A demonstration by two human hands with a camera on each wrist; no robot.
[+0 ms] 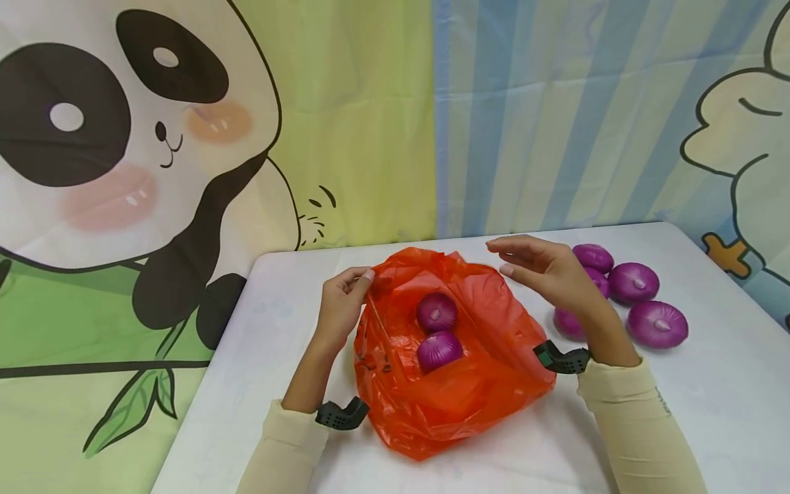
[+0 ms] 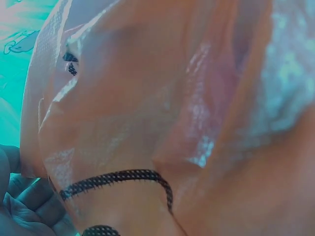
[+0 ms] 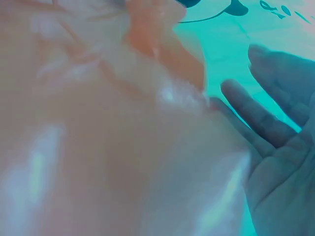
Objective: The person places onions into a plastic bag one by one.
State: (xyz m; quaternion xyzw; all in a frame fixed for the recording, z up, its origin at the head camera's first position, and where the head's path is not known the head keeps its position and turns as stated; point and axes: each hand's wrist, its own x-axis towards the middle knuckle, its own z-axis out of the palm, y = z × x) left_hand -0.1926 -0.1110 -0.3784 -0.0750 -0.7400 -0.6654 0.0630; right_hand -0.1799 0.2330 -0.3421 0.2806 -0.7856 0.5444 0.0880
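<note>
A red plastic bag lies with its mouth spread wide in the middle of the table. Two purple onions sit inside it, one in front of the other. My left hand pinches the bag's back left rim between thumb and fingers; in the left wrist view, black print crosses the bag's film beside that hand. Over the bag's back right side hovers my right hand, holding nothing. Its fingers are extended and spread in the right wrist view, close beside the film.
Several more purple onions are grouped on the white table to the right, some partly hidden behind my right hand and forearm. A printed cloth backdrop with a panda hangs behind the table's back edge.
</note>
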